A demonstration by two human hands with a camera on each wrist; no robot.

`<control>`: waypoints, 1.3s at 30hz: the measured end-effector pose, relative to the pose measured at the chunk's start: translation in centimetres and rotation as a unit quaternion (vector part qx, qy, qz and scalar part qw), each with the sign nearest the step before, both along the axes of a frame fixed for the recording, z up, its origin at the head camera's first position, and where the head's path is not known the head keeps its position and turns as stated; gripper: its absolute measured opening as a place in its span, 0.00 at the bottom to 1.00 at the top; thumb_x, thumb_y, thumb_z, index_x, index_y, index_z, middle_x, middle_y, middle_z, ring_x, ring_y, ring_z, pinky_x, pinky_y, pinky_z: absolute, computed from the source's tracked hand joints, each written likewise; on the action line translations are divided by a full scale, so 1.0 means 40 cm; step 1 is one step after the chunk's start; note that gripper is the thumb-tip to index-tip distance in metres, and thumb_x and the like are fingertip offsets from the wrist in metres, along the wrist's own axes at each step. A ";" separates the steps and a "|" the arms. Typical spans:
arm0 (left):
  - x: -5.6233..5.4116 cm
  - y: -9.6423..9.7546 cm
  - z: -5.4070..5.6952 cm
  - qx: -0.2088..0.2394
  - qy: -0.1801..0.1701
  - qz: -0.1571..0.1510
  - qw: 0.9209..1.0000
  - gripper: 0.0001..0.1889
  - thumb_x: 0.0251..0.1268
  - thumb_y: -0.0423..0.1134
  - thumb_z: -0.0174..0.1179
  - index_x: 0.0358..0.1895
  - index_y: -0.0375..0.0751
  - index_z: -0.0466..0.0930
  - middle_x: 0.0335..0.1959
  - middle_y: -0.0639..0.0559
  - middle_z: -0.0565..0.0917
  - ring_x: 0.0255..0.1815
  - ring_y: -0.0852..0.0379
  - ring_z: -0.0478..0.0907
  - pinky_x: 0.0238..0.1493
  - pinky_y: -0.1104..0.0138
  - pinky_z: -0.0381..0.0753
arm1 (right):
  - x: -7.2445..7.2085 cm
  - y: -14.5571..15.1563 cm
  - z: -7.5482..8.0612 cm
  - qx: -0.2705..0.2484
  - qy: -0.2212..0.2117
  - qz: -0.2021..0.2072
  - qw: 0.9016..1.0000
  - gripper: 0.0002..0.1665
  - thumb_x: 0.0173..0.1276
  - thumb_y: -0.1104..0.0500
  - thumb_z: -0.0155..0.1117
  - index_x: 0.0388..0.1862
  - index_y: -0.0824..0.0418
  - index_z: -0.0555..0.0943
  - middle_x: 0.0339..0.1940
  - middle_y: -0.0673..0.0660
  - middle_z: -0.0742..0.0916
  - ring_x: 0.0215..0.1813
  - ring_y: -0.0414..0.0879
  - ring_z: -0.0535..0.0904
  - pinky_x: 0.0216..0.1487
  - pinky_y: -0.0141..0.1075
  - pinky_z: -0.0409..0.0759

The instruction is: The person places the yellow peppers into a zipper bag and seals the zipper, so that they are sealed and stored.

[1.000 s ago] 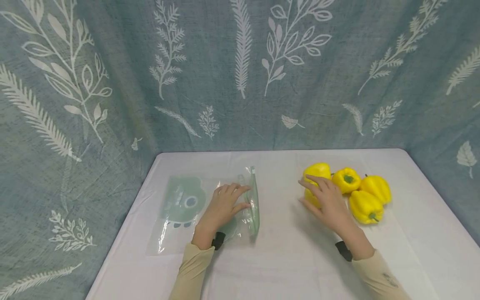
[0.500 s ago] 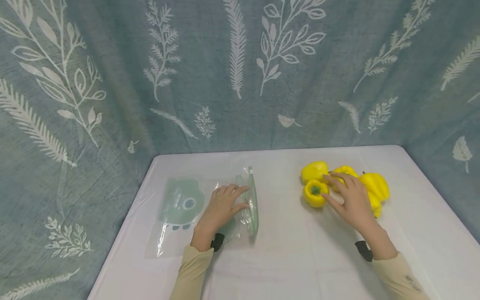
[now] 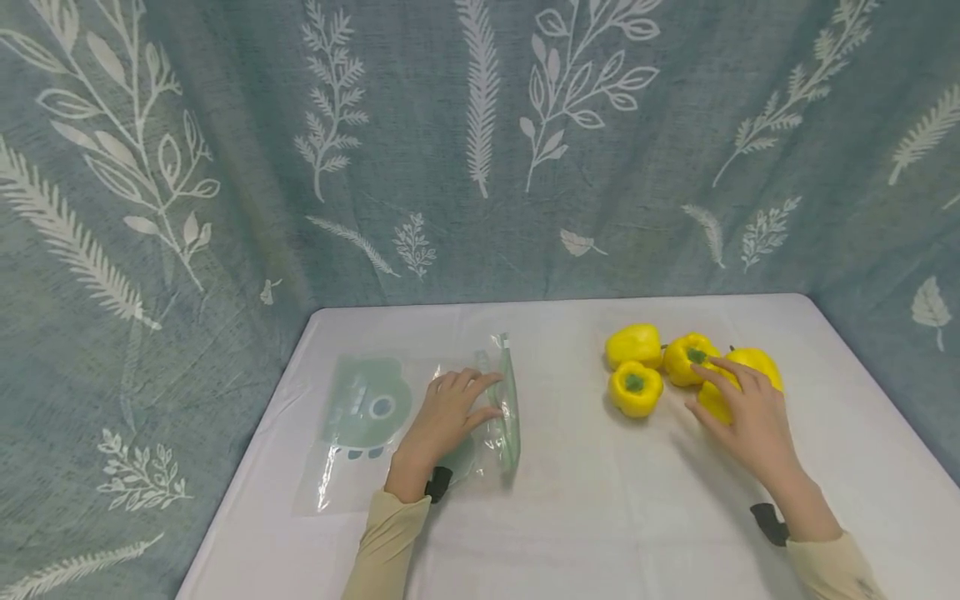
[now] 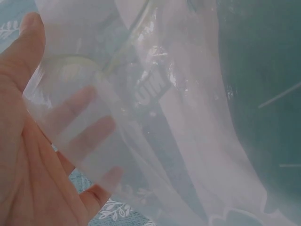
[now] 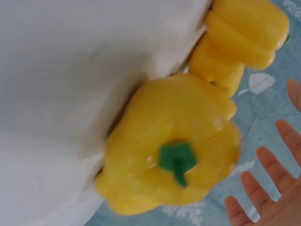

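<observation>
The front-right yellow pepper (image 3: 716, 406), at four o'clock on the tabletop (image 3: 570, 500), should be light, firm and slick — best cupped round its sides. The empty right hand (image 3: 752, 423), spread wide, has shifted toward three o'clock — the left hand (image 3: 438, 415), fingers relaxed, stays at the clear bag (image 3: 363, 408), seven o'clock.

The bag (image 3: 367, 400) at the left hand (image 3: 442, 412) is glossy clear plastic; peppers (image 3: 635, 389) near the right hand (image 3: 753, 425), smooth, shiny; counter (image 3: 555, 517) beneath, matt cloth; curtain (image 3: 480, 242) beyond, woven fabric.
</observation>
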State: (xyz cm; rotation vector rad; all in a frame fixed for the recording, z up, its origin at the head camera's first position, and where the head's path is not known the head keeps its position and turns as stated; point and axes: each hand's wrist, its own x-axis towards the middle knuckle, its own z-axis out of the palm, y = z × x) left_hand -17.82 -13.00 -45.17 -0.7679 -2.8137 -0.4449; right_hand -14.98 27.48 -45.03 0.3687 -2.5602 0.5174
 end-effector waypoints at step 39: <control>-0.001 -0.001 0.000 0.007 -0.029 -0.002 1.000 0.28 0.62 0.59 0.51 0.64 0.56 0.66 0.54 0.49 0.73 0.55 0.46 0.67 0.61 0.47 0.61 | 0.061 0.079 -0.032 -0.054 -0.170 -0.115 0.977 0.37 0.59 0.46 0.66 0.61 0.65 0.68 0.57 0.77 0.65 0.48 0.75 0.68 0.36 0.65 0.70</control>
